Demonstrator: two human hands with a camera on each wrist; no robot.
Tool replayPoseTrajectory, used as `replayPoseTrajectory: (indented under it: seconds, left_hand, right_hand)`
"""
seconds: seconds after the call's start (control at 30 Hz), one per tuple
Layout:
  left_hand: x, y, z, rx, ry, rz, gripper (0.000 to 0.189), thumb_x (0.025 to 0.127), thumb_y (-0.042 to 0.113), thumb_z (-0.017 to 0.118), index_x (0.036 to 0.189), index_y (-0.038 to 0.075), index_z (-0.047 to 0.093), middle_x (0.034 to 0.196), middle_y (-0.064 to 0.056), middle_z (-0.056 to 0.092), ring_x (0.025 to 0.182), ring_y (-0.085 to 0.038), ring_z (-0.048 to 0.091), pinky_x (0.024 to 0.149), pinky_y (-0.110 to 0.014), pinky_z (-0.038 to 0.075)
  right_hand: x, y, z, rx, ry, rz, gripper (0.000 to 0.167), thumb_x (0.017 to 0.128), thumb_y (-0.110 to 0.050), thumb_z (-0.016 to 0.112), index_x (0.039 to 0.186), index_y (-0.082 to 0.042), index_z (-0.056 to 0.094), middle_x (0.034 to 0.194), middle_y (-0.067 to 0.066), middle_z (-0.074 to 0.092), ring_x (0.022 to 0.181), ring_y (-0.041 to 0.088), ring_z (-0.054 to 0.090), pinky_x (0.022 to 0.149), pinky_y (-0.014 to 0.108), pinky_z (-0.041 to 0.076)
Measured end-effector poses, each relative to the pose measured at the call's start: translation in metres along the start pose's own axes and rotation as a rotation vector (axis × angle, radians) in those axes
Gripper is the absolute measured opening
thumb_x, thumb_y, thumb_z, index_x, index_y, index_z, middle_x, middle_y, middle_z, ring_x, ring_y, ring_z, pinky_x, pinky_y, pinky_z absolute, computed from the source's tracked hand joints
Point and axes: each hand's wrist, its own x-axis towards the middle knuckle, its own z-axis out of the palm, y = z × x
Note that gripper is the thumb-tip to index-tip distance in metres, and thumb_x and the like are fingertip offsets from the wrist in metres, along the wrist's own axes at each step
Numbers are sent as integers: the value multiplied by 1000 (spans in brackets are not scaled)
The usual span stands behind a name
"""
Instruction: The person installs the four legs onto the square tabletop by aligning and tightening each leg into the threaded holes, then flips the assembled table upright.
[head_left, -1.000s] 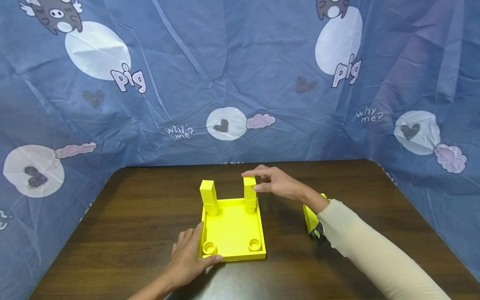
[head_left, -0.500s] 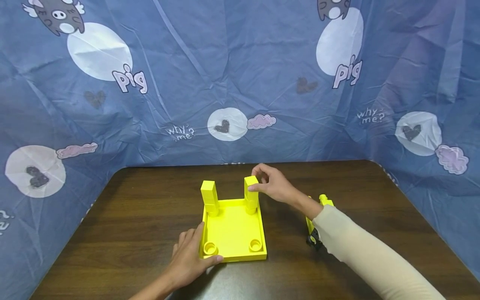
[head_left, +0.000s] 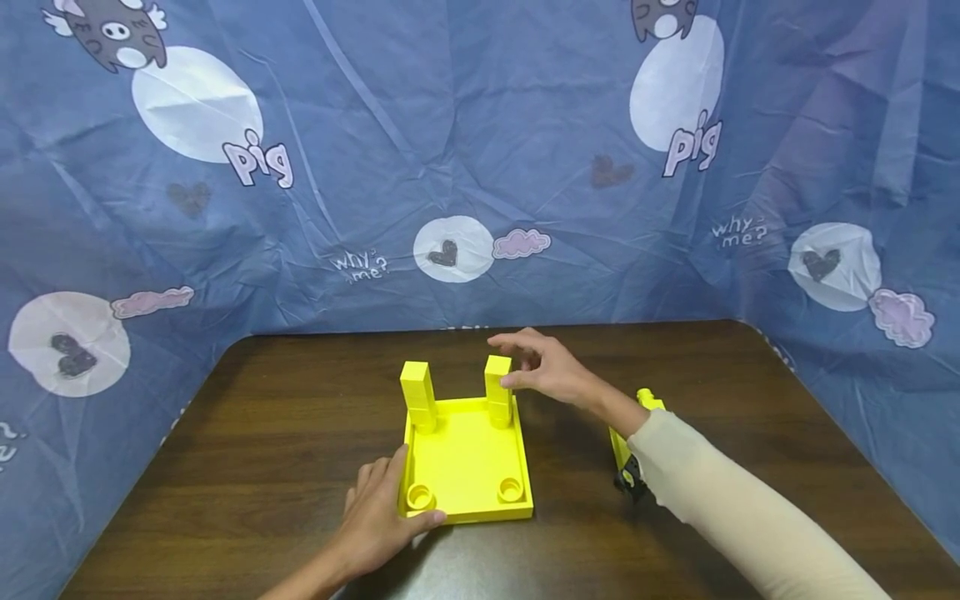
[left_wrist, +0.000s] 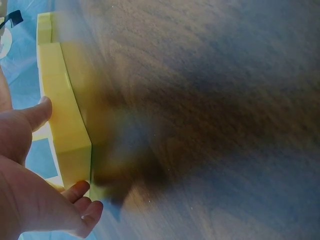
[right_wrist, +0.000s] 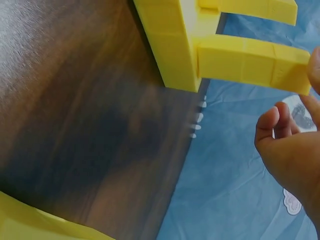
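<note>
A shallow yellow tray-like base (head_left: 468, 458) with a raised rim lies on the table. Round sockets stand in its near corners; upright square posts stand at its far corners. My left hand (head_left: 378, 512) grips the base's near-left corner, thumb on the front wall and fingers along the left side. Around the top of the far-right yellow post (head_left: 498, 387) is my right hand (head_left: 551, 367), its thumb against the near side and its fingers behind. In the right wrist view, thumb and forefinger pinch the post's end. The far-left yellow post (head_left: 417, 392) stands untouched.
On the right, partly hidden by the right sleeve, lies another yellow piece (head_left: 621, 450) with a black part (head_left: 630, 479) and a knobbed yellow end (head_left: 649, 400). A blue printed cloth (head_left: 450, 167) hangs behind the brown wooden table (head_left: 300, 417).
My right thumb and fingers shift about the top of the far-right post, which leans slightly rightward, then back left. The left hand and the base stay in place.
</note>
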Motion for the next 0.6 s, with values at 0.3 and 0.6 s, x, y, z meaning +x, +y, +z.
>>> replayPoseTrajectory:
  seconds: [0.3, 0.6]
  left_hand:
    - [0, 0, -1, -8, -11, -9, 103, 67, 51, 83, 147, 9, 35, 115, -8, 53, 102, -22, 40, 76, -38, 30]
    - [0, -1, 0, -6, -2, -7, 103, 67, 51, 83, 148, 10, 35, 116, -8, 53, 103, -22, 40, 77, -38, 30]
  right_hand:
    - [1, -8, -2, -16, -29, 20, 37, 85, -13, 73, 120, -7, 64, 116, 10, 57, 85, 24, 46, 73, 35, 41]
    - [5, -1, 14, -21, 80, 73, 38, 77, -15, 82, 100, -9, 53, 78, 7, 47, 68, 20, 46, 61, 28, 40]
